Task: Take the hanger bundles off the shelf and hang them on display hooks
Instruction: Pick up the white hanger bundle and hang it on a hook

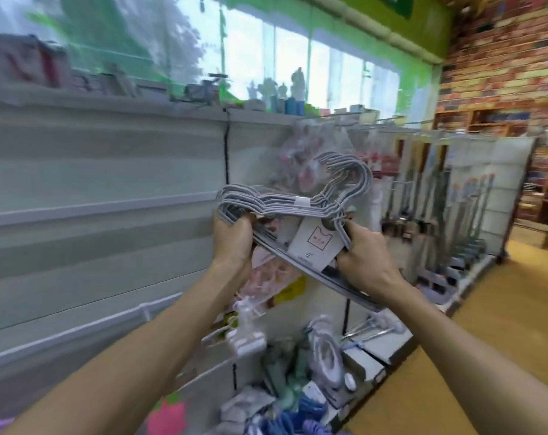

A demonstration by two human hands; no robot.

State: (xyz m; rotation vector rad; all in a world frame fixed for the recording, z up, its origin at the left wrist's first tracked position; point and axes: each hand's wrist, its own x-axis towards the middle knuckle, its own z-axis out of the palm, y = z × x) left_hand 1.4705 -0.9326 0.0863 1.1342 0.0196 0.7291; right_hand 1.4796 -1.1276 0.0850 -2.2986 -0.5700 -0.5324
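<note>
Now both hands grip grey hanger bundle (pixel 285 211): left hand (pixel 232 240) clenches shoulder end, right hand (pixel 365 262) bottom bar. Keep hook tops (pixel 348 174) level, aim at free display hook (pixel 389 128).

A bundle of grey wire hangers (pixel 285 205) sits between both hands, the left hand (pixel 232 243) gripping its left end, the right hand (pixel 365 262) its right side. A white paper label (pixel 313 246) hangs within the bundle. Behind stands a white slatted wall panel (pixel 103 171); below lies a shelf of packaged goods (pixel 301 372).
</note>
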